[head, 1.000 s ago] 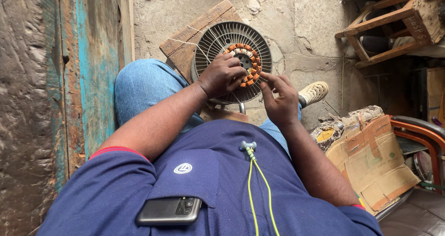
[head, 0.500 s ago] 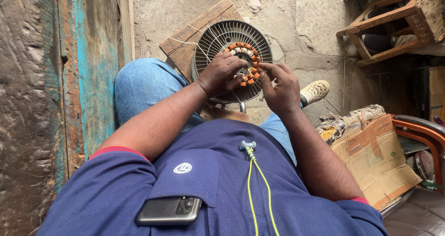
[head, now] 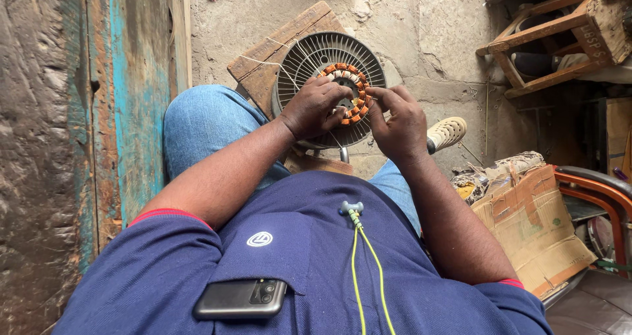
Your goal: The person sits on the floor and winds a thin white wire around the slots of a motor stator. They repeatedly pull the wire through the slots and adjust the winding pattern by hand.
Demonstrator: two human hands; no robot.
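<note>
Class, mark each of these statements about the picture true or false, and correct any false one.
1. Both hands touch the ring of copper coils. True.
2. The grey finned disc rests on a wooden board. True.
3. The phone is held in the left hand. False: it lies on the navy shirt.
4. The right hand holds a hammer. False: its fingers are at the coils.
5. A cardboard box sits to the person's right. True.

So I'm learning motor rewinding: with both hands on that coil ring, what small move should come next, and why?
Probably press the coil under the right hand down into the ring. Both hands, the left hand too, pinch its lower edge against the round grille.
</note>
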